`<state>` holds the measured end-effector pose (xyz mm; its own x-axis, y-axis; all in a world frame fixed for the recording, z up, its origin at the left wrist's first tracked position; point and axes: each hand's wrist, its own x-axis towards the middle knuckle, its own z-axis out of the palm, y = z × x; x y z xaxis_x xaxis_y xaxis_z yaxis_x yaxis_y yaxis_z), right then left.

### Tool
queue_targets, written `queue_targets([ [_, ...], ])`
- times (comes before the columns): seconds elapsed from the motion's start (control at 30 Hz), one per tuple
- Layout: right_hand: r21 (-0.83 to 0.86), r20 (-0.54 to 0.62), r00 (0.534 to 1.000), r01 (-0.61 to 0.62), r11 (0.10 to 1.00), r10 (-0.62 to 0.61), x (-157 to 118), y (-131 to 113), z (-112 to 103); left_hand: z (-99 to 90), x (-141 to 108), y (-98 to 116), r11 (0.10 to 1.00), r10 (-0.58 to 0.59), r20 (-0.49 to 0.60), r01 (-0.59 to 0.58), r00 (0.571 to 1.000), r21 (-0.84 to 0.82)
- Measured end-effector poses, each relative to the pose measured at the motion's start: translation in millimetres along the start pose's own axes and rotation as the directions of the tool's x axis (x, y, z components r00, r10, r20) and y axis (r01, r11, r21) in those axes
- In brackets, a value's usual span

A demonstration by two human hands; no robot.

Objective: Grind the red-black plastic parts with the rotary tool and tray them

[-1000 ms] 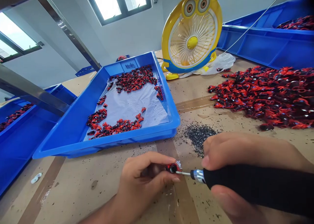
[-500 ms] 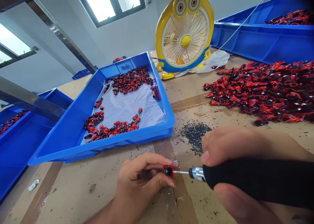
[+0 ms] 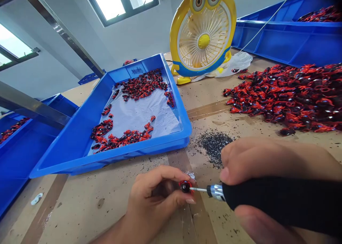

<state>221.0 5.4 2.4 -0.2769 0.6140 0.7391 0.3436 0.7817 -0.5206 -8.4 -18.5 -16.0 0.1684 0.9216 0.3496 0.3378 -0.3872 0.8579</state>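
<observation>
Part [image 3: 185,187]: small, glossy; I see a rounded black face edged in red.
Part spot: lower middle of frame, just right of centre, black face toward my camera.
Tool [image 3: 275,203]: thick black handle, silver collar, thin pale metal shaft.
Tool pose: near level, shaft pointing left, handle running off lower right.
Tip: at the part's right side; I can't tell whether it goes in.

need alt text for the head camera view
A left hand pinches a small shiny red and black part while the right hand holds a black cylindrical tool with its thin metal tip at it. Behind stand a blue plastic tray of similar parts and a round yellow fan.
</observation>
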Motion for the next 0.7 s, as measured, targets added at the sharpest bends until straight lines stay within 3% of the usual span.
queue_targets([
  [0.13,0.167,0.021,0.999,-0.027,0.986,0.024,-1,5,0,0.0,0,0,0.996,0.065,0.004,-0.065,0.998,0.067],
  [0.3,0.151,-0.023,1.000,0.024,0.988,-0.020,-2,3,5,-0.1,2,1,0.995,0.064,0.028,-0.066,0.998,0.071],
  [0.5,0.104,-0.040,0.999,-0.031,0.994,0.035,-4,-4,12,-0.1,1,1,0.998,0.042,0.027,-0.043,0.999,0.042],
  [0.6,0.062,-0.020,0.997,-0.068,0.996,0.069,-6,-7,10,0.6,2,2,0.999,0.033,0.030,-0.034,0.999,0.034],
  [0.7,0.052,0.031,0.999,-0.028,0.998,0.027,-6,-5,5,1.3,3,2,0.999,0.040,0.030,-0.041,0.999,0.028],
])
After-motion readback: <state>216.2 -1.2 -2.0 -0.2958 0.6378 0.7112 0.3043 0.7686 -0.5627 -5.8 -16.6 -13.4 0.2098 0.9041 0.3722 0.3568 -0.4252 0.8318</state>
